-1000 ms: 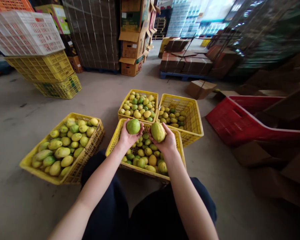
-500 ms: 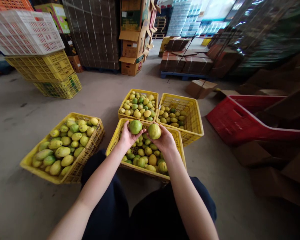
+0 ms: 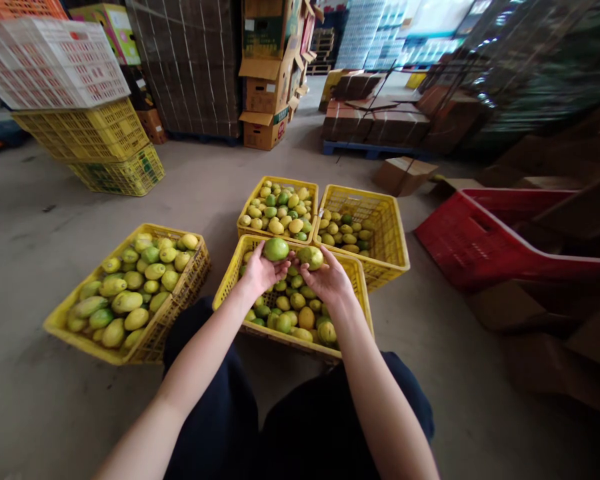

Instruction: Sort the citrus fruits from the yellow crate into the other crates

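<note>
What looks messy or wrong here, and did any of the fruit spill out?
The cardboard boxes on the right look messy, jumbled at different angles around the red crate. A small yellow-green thing beside the loose box farther back looks stray, but it's too blurry to tell whether it's fruit.

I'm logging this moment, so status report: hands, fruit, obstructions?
Left hand holding green fruit. Right hand holding yellow-green fruit. Both above front crate, no obstruction seen between.

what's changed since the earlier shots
The left hand has moved its green fruit right, and the right hand its yellow-green fruit left, bringing them closer together; the yellow-green one has turned. Both remain held. The yellow crates stayed put.
</note>
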The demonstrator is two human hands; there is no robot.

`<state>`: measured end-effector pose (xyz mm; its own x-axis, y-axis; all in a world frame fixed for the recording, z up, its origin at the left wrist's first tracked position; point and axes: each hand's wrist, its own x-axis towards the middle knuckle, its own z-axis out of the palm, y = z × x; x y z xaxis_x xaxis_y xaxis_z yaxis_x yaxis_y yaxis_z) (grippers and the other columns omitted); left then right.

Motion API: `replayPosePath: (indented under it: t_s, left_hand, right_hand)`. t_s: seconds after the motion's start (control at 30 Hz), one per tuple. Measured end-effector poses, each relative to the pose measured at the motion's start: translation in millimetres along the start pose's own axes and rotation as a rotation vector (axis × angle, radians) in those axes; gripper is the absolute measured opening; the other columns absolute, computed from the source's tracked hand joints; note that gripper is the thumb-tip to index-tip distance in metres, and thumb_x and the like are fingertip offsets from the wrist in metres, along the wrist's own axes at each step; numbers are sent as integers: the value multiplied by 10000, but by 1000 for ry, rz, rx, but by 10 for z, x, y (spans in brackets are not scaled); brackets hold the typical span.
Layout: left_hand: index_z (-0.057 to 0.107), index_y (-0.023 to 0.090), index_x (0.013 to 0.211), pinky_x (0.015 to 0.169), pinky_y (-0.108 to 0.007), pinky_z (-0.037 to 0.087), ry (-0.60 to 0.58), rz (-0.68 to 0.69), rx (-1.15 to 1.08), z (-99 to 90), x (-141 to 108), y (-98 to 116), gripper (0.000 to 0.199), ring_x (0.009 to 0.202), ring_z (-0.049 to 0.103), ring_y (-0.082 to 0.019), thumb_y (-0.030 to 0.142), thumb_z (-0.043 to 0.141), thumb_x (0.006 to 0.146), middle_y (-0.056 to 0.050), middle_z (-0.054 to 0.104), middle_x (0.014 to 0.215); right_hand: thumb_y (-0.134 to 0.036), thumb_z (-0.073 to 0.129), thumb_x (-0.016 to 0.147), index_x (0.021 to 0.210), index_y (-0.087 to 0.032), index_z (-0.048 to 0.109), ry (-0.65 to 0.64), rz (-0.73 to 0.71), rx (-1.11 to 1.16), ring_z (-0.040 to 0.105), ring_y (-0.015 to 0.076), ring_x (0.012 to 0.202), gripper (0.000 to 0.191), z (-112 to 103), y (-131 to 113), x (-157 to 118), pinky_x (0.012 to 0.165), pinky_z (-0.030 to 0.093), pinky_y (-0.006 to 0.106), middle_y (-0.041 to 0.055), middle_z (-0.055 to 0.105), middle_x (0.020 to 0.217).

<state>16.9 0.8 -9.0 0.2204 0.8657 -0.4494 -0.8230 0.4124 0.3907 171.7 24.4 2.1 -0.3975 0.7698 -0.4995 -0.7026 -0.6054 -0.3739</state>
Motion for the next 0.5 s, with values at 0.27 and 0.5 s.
replayPosePath:
  t_s: [0.27,0.5]
  left_hand:
    - [581,23,1157,488,-234,488,-42,1,45,9,-22,-9,684,540,608,-152,579,238,954,-139,709,789]
    - [609,59,1078,467,-237,480,54,5,33,20,-7,13,607,502,585,-148,562,292,953,-97,676,690]
  right_hand:
    - [-327,477,936,937,-144,623,93,-15,-8,672,156,579,234,29,-10,-5,439,550,181,53,697,660]
    - [-323,538,890,896,-166,609,59,-27,6,663,164,602,173,-33,-3,43,505,575,232,43,679,658]
